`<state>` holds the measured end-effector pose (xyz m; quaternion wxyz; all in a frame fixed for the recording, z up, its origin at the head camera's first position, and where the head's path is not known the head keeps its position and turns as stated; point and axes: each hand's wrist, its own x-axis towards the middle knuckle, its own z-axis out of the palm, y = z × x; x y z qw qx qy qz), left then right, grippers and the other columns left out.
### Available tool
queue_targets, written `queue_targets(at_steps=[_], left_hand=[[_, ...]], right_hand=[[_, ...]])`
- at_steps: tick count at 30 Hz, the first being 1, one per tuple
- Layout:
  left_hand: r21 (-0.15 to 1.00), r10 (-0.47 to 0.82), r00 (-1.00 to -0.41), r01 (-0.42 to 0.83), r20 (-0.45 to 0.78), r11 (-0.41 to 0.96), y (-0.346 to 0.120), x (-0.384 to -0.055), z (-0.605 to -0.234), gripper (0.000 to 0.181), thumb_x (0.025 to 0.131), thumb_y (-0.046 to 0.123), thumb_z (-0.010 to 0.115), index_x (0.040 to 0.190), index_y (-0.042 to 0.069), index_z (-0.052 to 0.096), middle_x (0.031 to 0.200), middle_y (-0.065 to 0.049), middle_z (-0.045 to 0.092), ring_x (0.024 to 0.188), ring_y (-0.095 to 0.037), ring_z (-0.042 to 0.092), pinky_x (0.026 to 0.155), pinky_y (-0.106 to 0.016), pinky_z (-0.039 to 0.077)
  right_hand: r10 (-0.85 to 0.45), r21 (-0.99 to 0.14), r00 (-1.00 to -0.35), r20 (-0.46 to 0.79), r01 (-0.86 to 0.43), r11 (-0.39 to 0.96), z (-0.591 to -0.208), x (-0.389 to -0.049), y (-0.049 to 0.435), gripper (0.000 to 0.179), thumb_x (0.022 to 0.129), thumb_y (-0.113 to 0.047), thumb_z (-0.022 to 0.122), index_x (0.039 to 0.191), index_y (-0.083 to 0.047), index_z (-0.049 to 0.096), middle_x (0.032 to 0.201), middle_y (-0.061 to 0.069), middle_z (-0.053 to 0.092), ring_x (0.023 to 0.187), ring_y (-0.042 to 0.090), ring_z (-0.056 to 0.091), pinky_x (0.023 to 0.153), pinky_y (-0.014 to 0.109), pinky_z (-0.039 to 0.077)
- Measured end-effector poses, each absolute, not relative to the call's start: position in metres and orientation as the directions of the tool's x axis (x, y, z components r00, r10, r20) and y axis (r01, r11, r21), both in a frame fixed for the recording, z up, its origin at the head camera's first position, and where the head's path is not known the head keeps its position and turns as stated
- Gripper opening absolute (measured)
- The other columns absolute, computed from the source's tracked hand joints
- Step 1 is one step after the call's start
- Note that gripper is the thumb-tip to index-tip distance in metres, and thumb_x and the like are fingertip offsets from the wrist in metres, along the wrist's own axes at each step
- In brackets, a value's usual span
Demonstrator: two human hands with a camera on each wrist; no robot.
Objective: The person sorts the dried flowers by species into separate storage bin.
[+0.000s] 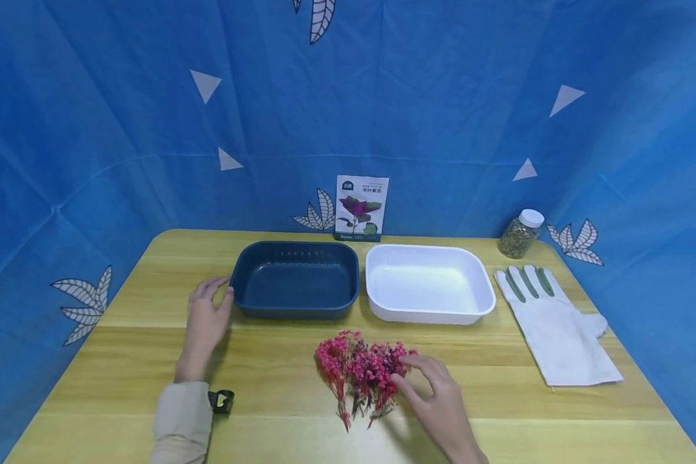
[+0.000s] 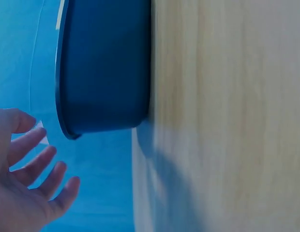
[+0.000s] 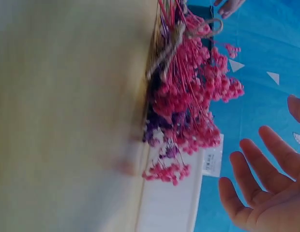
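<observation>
My left hand is beside the left end of a dark blue tray, its fingertips right by the rim in the head view. In the left wrist view its fingers are spread and loosely bent, with nothing between them. A bunch of dried pink and purple flowers lies on the table in front of the trays, its stems toward me. Twine shows around the stems in the right wrist view. My right hand is at the bunch's right side, thumb and fingers apart, holding nothing.
A white tray stands right of the blue one. Behind them a seed packet leans upright against the blue cloth. At the right are a white-lidded jar and a white glove with green finger stripes. A dark strap is at my left wrist.
</observation>
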<state>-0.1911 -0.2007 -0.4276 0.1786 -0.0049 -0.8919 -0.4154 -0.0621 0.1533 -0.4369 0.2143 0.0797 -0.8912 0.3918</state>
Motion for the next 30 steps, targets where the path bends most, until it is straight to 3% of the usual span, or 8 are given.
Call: queue_targets(at_steps=[2,7,15,18,26,30], left_hand=[[0.759,-0.163,-0.945,0.118,0.284,0.64,-0.203,-0.191,-0.43,0.037,0.099,0.014,0.048,0.129,-0.007,0.052,0.134,-0.028,0.045,0.123,-0.045,0.039,0.102,-0.057,0.033],[0.783,-0.19,-0.957,0.056,0.219,0.62,-0.207,-0.191,-0.435,0.041,0.099,0.017,0.045,0.133,-0.007,0.049,0.135,-0.028,0.044,0.119,-0.043,0.042,0.098,-0.056,0.037],[0.81,-0.186,-0.965,0.04,0.183,0.585,-0.207,-0.19,-0.44,0.04,0.1,0.015,0.045,0.13,-0.01,0.05,0.129,-0.029,0.05,0.116,-0.043,0.049,0.095,-0.052,0.044],[0.819,-0.185,-0.969,0.029,0.164,0.573,-0.207,-0.189,-0.441,0.04,0.1,0.017,0.045,0.13,-0.01,0.05,0.13,-0.029,0.05,0.116,-0.043,0.05,0.096,-0.051,0.044],[0.818,-0.184,-0.972,0.012,0.144,0.574,-0.208,-0.19,-0.439,0.043,0.101,0.022,0.045,0.13,-0.009,0.051,0.129,-0.028,0.051,0.116,-0.041,0.051,0.096,-0.051,0.044],[0.817,-0.177,-0.976,0.002,0.127,0.577,-0.209,-0.19,-0.438,0.045,0.101,0.024,0.045,0.13,-0.01,0.05,0.129,-0.028,0.051,0.117,-0.041,0.051,0.097,-0.05,0.043]], right_hand=[[0.051,-0.695,-0.911,0.41,-0.276,0.664,-0.439,-0.06,0.151,0.026,0.078,-0.013,0.075,0.103,-0.006,0.069,0.108,0.003,0.069,0.101,0.027,0.061,0.091,0.05,0.048],[0.086,-0.735,-0.924,0.374,-0.238,0.635,-0.44,-0.058,0.147,0.023,0.079,-0.012,0.074,0.102,-0.007,0.069,0.108,0.003,0.069,0.102,0.023,0.061,0.091,0.049,0.048],[0.077,-0.744,-0.922,0.381,-0.256,0.617,-0.444,-0.056,0.146,0.018,0.081,-0.01,0.072,0.098,-0.009,0.07,0.105,0.0,0.069,0.098,0.014,0.062,0.087,0.027,0.051],[0.083,-0.748,-0.923,0.376,-0.25,0.615,-0.448,-0.054,0.147,0.018,0.08,-0.01,0.072,0.098,-0.009,0.07,0.104,0.0,0.07,0.098,0.012,0.062,0.086,0.024,0.05],[0.071,-0.715,-0.903,0.424,-0.286,0.637,-0.457,-0.053,0.151,0.02,0.076,-0.006,0.075,0.096,-0.006,0.07,0.101,0.005,0.07,0.09,0.014,0.063,0.078,0.027,0.054],[0.072,-0.731,-0.919,0.388,-0.259,0.631,-0.46,-0.052,0.153,0.019,0.076,-0.008,0.076,0.094,-0.008,0.07,0.097,0.001,0.07,0.086,0.015,0.064,0.077,0.028,0.054]])
